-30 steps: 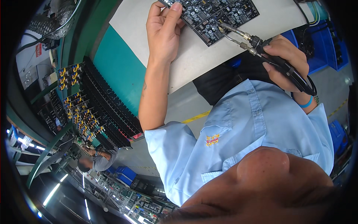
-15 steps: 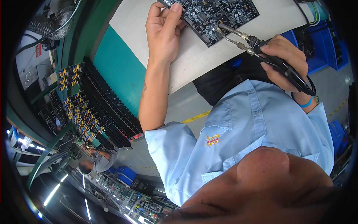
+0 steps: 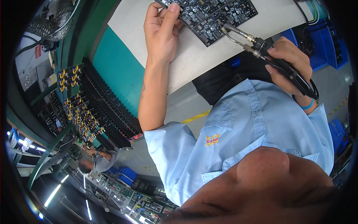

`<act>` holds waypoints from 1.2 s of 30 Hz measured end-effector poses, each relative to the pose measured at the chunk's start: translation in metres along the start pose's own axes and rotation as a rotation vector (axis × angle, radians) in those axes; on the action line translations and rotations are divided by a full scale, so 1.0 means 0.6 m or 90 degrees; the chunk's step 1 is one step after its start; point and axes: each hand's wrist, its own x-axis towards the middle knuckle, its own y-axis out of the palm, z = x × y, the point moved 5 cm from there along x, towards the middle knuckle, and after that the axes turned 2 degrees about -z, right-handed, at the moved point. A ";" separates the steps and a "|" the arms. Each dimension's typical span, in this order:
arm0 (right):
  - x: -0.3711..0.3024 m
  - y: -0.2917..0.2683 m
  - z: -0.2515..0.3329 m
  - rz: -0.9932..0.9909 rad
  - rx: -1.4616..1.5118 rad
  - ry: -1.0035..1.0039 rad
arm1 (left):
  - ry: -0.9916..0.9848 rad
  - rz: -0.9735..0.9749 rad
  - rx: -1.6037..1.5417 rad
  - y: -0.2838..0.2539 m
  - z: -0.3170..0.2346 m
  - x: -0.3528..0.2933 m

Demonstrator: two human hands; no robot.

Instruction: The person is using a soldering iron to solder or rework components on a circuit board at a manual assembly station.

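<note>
A black circuit board panel (image 3: 212, 18) with many small parts lies over the white sheet, its far edge cut off by the frame. My left hand (image 3: 162, 31) grips the panel's left edge, thumb on top and fingers curled below. In my right hand (image 3: 289, 59) is a black soldering gun (image 3: 285, 69), its metal tube and thin feed tube pointing at the board. The tip (image 3: 223, 27) sits at or just above the panel's near right part; whether it touches, I cannot tell.
White sheet (image 3: 149, 44) covers part of a teal mat (image 3: 115, 71). On the left stands a black rack (image 3: 108, 100) beside boards with yellow parts (image 3: 80, 112). Blue bins (image 3: 322, 48) are at right. A co-worker in grey (image 3: 102, 162) is at lower left.
The soldering gun and my right hand have shifted slightly right and toward me. My left hand and the board have moved a little to the left.
</note>
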 end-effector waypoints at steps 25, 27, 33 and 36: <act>0.013 0.002 0.001 0.069 0.000 0.023 | 0.003 0.005 0.024 -0.001 0.000 0.001; 0.019 -0.008 0.002 0.047 0.002 -0.001 | 0.005 0.008 0.026 -0.002 0.000 0.001; 0.025 -0.047 -0.041 -0.104 -0.088 0.048 | -0.002 -0.001 0.029 -0.002 0.000 0.002; 0.029 -0.061 -0.093 -0.217 -0.145 0.146 | -0.010 -0.009 0.029 -0.002 0.000 0.000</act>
